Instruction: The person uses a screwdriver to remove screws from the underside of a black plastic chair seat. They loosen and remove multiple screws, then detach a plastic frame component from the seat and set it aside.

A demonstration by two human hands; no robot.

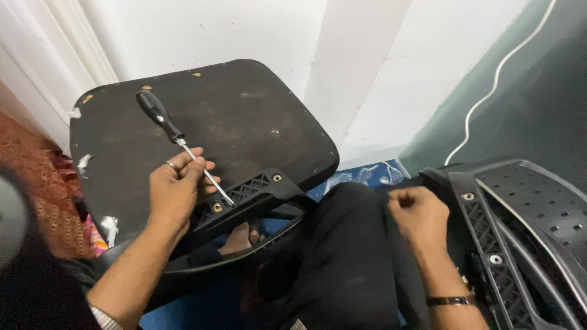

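Here, the left hand pinched the thin steel shaft of a black-handled screwdriver, its tip just below the grip at a brass screw on the black plastic armrest bracket. The right hand was loosely fisted, its contents unclear.

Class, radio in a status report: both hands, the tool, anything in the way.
Left hand pinches screwdriver shaft, tip at armrest bracket near brass screw. Right hand fisted, off the tool. Nothing blocking the bracket.

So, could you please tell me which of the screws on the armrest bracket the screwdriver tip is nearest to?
The brass screw at the bracket's lower left end, beside the left hand; the screwdriver tip nearly reaches it, while the other screw lies further right.
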